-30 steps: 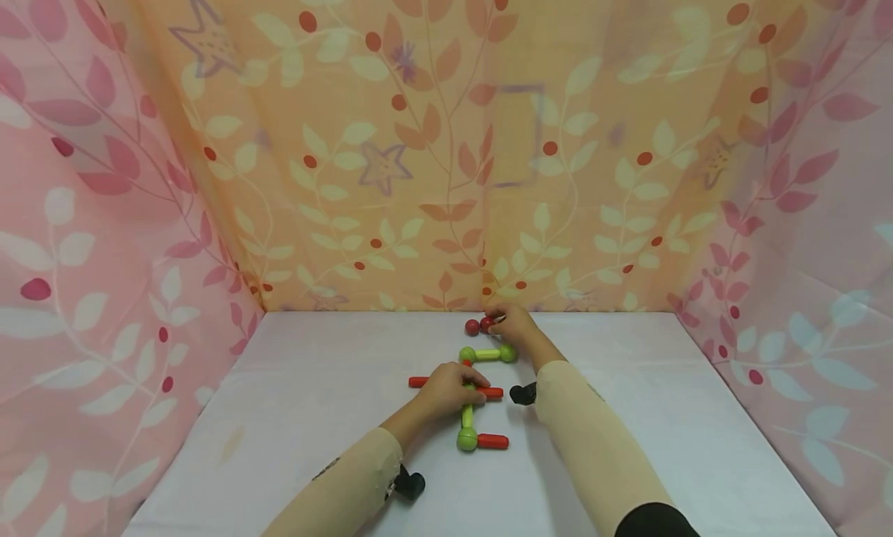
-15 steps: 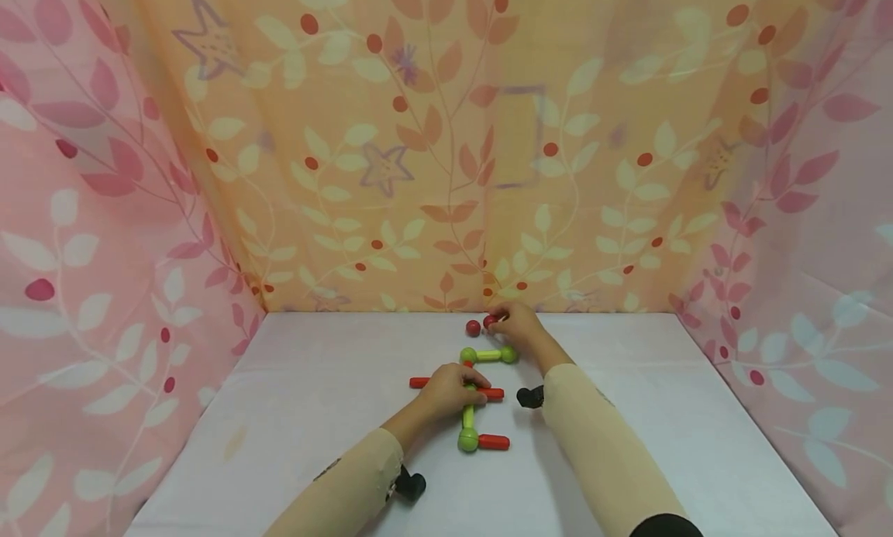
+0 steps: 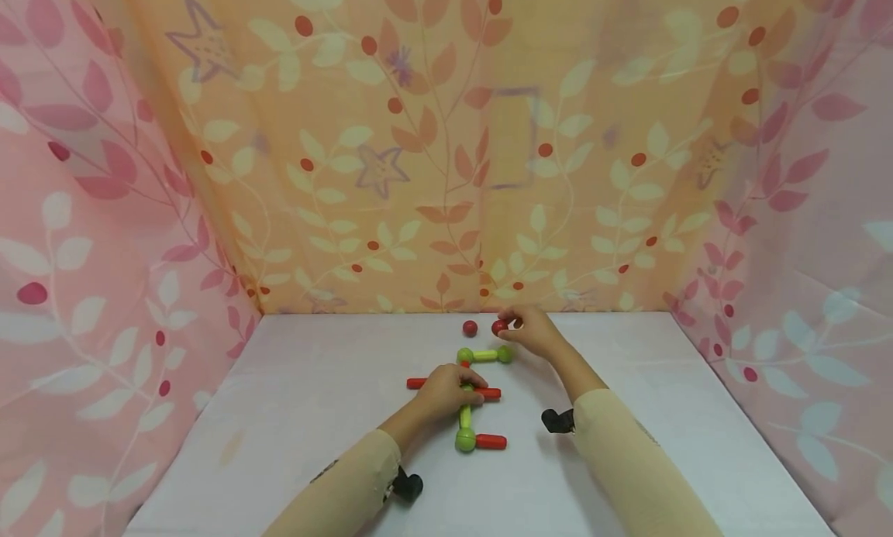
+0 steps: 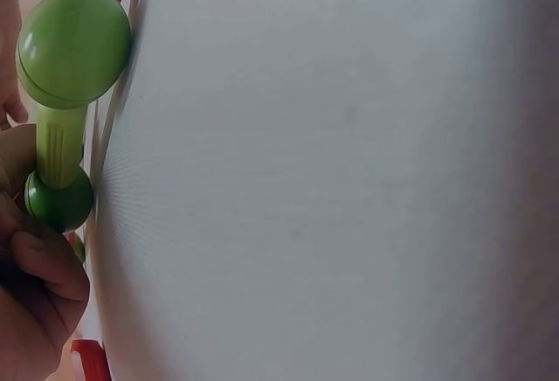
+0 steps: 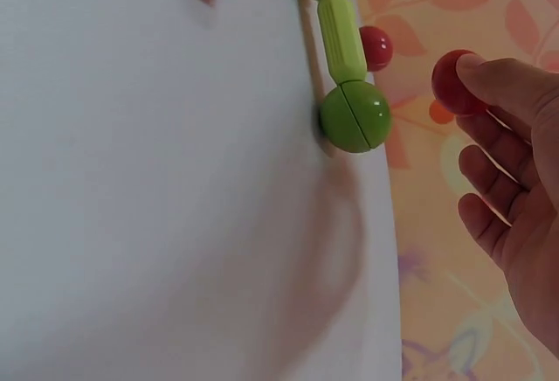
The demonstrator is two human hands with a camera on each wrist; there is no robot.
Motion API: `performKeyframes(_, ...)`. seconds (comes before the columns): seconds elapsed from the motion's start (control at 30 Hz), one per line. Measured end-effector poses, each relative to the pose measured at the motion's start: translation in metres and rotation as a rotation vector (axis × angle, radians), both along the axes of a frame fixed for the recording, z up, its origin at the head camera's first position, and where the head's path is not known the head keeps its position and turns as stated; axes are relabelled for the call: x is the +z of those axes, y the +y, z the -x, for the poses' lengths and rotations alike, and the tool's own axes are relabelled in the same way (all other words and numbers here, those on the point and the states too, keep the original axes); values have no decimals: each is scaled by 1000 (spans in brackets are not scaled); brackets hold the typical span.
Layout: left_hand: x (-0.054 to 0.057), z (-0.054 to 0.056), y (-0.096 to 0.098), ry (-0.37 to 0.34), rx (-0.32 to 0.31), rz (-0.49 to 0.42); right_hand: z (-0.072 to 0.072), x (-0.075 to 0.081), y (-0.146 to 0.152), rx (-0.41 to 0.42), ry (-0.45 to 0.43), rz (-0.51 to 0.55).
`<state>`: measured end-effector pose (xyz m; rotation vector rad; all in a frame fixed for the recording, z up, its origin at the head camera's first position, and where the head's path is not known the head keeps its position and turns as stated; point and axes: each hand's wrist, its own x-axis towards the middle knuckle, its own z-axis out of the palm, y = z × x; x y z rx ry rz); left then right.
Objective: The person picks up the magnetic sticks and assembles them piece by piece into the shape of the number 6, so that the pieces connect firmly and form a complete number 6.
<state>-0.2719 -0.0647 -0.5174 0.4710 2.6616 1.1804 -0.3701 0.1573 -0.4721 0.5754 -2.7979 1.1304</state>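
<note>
On the white table lies a joined toy figure of green balls, light-green rods [image 3: 484, 356] and red rods [image 3: 491, 442]. My left hand [image 3: 444, 390] holds it at the middle; the left wrist view has the fingers around a green ball [image 4: 59, 202], with a light-green rod [image 4: 59, 145] leading to a nearer green ball [image 4: 74, 46]. Beyond the figure, my right hand [image 3: 536, 333] pinches a red ball [image 5: 456, 82] between thumb and index finger, other fingers loosely bent. A second red ball [image 3: 470, 328] rests to its left, apart from it.
A patterned orange cloth [image 3: 446, 173] hangs at the table's [image 3: 314, 382] back edge, and pink cloths [image 3: 105, 289] flank both sides. Both forearms wear beige sleeves [image 3: 342, 483], each with a black device [image 3: 408, 486] near the wrist.
My right hand has moved right and slightly nearer with its red ball, widening the gap from the other red ball. The left hand and the toy figure stay in place.
</note>
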Motion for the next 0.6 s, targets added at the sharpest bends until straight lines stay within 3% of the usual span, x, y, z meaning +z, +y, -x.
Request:
performKeyframes(0.27,2,-1,-1,5,-6,1,-36,2,13,43,10,-44)
performKeyframes(0.6,3,-2,-1,20,-9,-20,-64,-15,25,55,-55,-60)
